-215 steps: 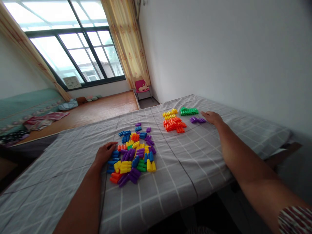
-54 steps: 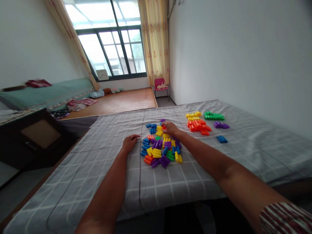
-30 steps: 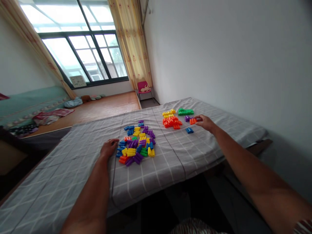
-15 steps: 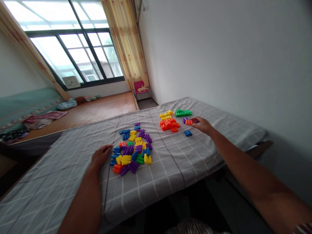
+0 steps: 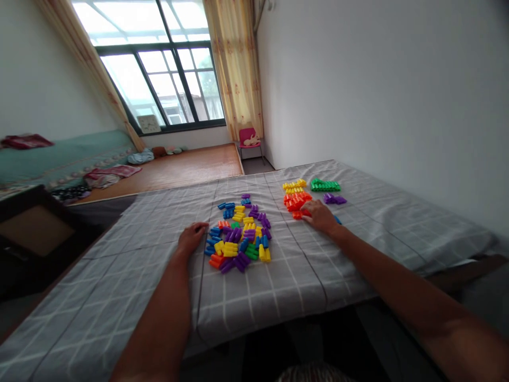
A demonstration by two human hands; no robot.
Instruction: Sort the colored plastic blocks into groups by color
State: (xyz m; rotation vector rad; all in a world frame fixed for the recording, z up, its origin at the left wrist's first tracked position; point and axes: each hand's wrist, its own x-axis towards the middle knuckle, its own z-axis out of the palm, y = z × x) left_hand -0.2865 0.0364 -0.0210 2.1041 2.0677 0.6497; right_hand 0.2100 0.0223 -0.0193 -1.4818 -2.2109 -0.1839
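Orange piece point(image 5: 304, 213), likely light, stiff, end-grip best: my right hand point(image 5: 320, 216) pinching, toward cloth's point(image 5: 286, 286) far edge; left hand point(image 5: 191, 238) slack, empty.

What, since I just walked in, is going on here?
A person's right-hand grip is on an orange block at the near edge of the orange group. The left-hand grip lies beside a mixed pile of plastic blocks. Right of this pile are also a yellow group, a green group, a purple group and a partly hidden blue block. All lie on a gray checked sheet.
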